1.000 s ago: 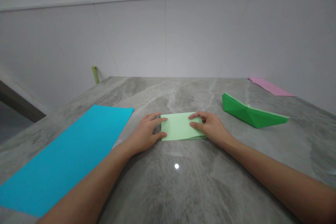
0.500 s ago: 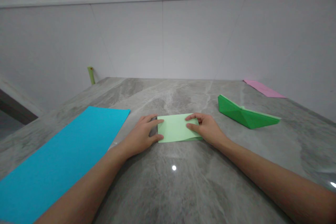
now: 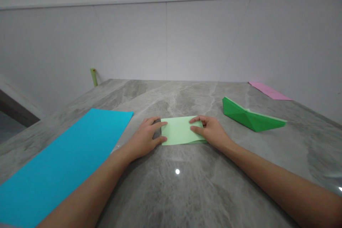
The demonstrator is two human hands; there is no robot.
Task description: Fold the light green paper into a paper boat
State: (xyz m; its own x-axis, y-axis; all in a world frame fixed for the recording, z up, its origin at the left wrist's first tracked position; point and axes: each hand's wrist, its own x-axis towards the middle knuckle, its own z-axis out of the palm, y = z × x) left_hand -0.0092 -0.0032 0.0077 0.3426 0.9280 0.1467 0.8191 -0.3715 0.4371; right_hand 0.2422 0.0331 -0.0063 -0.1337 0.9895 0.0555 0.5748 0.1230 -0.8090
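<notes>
A folded sheet of light green paper (image 3: 178,131) lies flat on the table, its layers slightly apart along the near right edge. My left hand (image 3: 146,136) holds the paper's left end, thumb and index fingertip on its two left corners. At the opposite end, my right hand (image 3: 213,131) grips the paper with the thumb on top and fingers bent over the far edge; that end is partly hidden. Right of my right hand, a folded green paper boat (image 3: 252,118) rests on the table.
A large blue sheet (image 3: 77,153) lies on the left, partly under my left forearm. Pink paper (image 3: 269,91) sits at the back right edge. The grey marbled table (image 3: 171,96) reaches a white wall (image 3: 165,42). A yellow-green object (image 3: 93,77) stands beyond the far left edge.
Both hands keep the same hold on the light green paper. The whole view has shifted very slightly; nothing else visibly differs.
</notes>
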